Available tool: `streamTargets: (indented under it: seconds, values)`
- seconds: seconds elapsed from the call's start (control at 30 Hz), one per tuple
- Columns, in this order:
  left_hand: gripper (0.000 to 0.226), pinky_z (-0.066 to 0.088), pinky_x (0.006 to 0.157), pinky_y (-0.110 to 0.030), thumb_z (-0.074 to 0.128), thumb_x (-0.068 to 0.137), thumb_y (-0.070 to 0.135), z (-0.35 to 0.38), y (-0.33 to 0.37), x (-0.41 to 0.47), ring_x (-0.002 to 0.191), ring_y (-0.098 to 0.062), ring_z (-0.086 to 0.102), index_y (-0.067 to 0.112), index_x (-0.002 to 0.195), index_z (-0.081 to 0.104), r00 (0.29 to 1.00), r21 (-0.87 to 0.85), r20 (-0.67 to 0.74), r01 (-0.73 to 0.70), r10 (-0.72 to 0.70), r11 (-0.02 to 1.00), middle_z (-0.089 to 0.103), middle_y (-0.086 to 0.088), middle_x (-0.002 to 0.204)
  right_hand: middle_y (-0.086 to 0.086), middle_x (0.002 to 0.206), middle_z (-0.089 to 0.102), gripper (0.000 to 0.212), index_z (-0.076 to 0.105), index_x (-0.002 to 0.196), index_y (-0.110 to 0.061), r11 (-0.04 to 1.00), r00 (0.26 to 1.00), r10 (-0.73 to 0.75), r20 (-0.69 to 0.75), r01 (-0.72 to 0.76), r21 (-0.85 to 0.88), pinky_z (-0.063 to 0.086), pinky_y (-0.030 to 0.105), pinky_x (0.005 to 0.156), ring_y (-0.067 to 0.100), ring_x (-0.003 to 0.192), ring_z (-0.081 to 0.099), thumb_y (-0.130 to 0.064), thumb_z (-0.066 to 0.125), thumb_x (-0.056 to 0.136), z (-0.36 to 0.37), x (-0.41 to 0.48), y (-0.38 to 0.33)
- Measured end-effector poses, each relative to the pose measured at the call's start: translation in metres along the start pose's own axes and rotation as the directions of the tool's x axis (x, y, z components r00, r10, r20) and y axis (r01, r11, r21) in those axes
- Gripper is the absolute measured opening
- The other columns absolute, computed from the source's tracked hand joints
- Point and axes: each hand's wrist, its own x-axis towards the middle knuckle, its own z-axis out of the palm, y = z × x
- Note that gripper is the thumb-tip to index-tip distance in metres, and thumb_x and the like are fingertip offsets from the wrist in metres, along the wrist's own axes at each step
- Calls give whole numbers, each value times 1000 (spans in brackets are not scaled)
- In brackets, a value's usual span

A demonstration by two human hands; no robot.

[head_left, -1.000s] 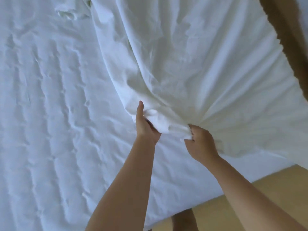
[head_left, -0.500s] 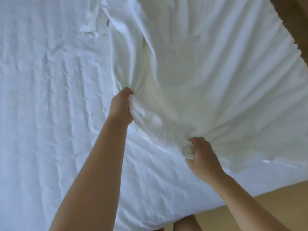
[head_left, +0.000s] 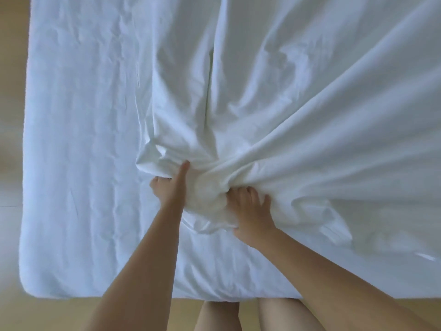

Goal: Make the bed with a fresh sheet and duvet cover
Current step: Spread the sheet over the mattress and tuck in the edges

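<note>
Head view looks straight down onto a wide white mattress (head_left: 83, 139) with a wrinkled, faintly quilted surface; its near left corner is rounded and its near edge runs across the bottom of the picture. A loose white cotton sheet (head_left: 298, 103) lies over the right half of the mattress and fans out in long folds from a tight bunch near the middle.

Both hands are on that bunch, close together. The left hand (head_left: 169, 189) holds its left side: the thumb (head_left: 185, 169) lies straight along the top of the fabric and the fingers are tucked under the folded edge, pinching it. The right hand (head_left: 250, 211) has its fingers curled and dug into the gathered cloth, gripping a fistful, and the folds pull taut away from it toward the far right.

Bare legs (head_left: 219, 316) stand against the near edge, on a pale wooden floor (head_left: 47, 316).
</note>
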Motion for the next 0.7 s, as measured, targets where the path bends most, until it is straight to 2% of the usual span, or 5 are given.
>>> streamTargets:
  seconds: [0.17, 0.3, 0.43, 0.6, 0.7]
  values:
    - [75, 16, 114, -42, 65, 79, 51, 11, 18, 24, 142, -25, 12, 19, 141, 39, 979, 446, -59, -149, 195, 883, 22, -5, 153, 9, 83, 63, 38, 67, 88, -11, 999, 993, -49, -103, 47, -23, 49, 33, 56, 29, 75, 62, -22, 83, 55, -12, 23, 2]
    - [43, 50, 88, -37, 72, 56, 23, 8, 30, 22, 105, -26, 58, 19, 98, 61, 984, -6, 160, -77, 77, 997, 64, -1, 98, 8, 117, 62, 28, 62, 112, -14, 973, 927, -100, 361, 15, 231, 44, 30, 84, 30, 108, 57, -13, 44, 90, -34, 11, 11]
    - [23, 49, 70, -36, 56, 76, 0, -37, 0, -4, 84, -27, 57, 13, 95, 57, 917, 357, 383, -262, 115, 897, 59, -5, 85, 0, 101, 59, 16, 57, 93, -19, 946, 853, -21, 522, -152, 286, 42, 29, 75, 24, 98, 56, -11, 44, 89, -18, -36, 12]
    - [22, 40, 69, -33, 51, 83, 3, -152, -55, -4, 90, -35, 57, 4, 106, 53, 821, 572, 496, -554, 283, 605, 54, -11, 103, -5, 112, 46, 36, 50, 113, -14, 734, 976, 208, 60, -197, 651, 38, 22, 91, 14, 108, 47, -25, 55, 78, -9, -43, -83]
    - [36, 22, 36, -22, 79, 46, -2, -183, -86, -12, 42, -23, 43, 11, 69, 54, 608, 550, 733, -794, 304, 260, 43, -2, 74, -12, 92, 40, 48, 44, 100, -20, 553, 850, 458, -262, -42, 832, 34, 12, 76, 6, 87, 43, -52, 57, 66, -42, -13, -176]
